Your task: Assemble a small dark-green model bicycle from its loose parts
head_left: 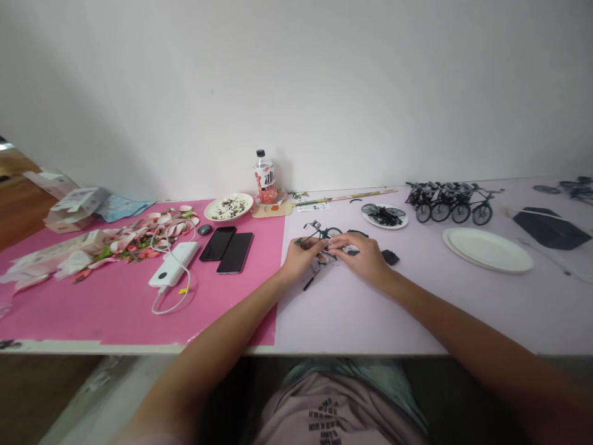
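Note:
A dark green miniature bicycle (334, 233) is between my two hands, its handlebar and one wheel showing beyond my fingers. My left hand (300, 258) closes around its near left part. Thumb and fingers of my right hand (364, 258) pinch at the frame, meeting the left fingertips. My fingers cover most of the bicycle, so any tiny part between them is hidden. A short black stick-like piece (308, 283) lies below the left hand, and a small black piece (390, 257) sits beside the right hand.
A white plate of black bicycle parts (402, 223) stands behind; a row of miniature bicycles (440, 204) is right of it, near white oval plates (509, 253). Left, on pink sheeting, are phones (235, 253), a white power bank (173, 264), petals (152, 232), a bowl (210, 216) and a bottle (265, 179).

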A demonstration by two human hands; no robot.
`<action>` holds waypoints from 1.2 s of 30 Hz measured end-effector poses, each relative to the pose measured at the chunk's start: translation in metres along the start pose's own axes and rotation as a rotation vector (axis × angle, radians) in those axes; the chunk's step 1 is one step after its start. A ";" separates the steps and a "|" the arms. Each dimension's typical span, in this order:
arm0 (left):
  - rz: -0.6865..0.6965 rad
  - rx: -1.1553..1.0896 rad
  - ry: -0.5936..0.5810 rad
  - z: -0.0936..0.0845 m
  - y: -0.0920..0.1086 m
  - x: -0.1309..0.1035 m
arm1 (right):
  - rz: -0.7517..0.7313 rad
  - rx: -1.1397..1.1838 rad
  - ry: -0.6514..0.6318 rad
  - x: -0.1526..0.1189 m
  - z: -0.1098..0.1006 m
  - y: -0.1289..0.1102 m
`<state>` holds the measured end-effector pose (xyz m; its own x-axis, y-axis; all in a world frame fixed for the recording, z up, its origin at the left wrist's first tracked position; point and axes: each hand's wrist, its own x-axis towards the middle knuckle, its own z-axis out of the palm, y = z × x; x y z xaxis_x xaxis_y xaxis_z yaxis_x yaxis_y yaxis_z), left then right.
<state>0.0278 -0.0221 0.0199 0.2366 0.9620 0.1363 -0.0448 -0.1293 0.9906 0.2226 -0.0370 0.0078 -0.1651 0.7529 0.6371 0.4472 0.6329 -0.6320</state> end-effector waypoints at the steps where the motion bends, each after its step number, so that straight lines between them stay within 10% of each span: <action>1: -0.004 -0.007 0.000 0.000 0.000 0.000 | -0.003 -0.001 0.003 0.000 0.000 0.000; 36: 0.009 0.004 -0.016 0.003 0.006 -0.003 | -0.290 -0.163 -0.009 -0.001 0.001 0.010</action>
<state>0.0299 -0.0262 0.0254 0.2516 0.9569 0.1451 -0.0434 -0.1386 0.9894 0.2265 -0.0311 0.0003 -0.3135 0.5473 0.7760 0.5153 0.7845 -0.3451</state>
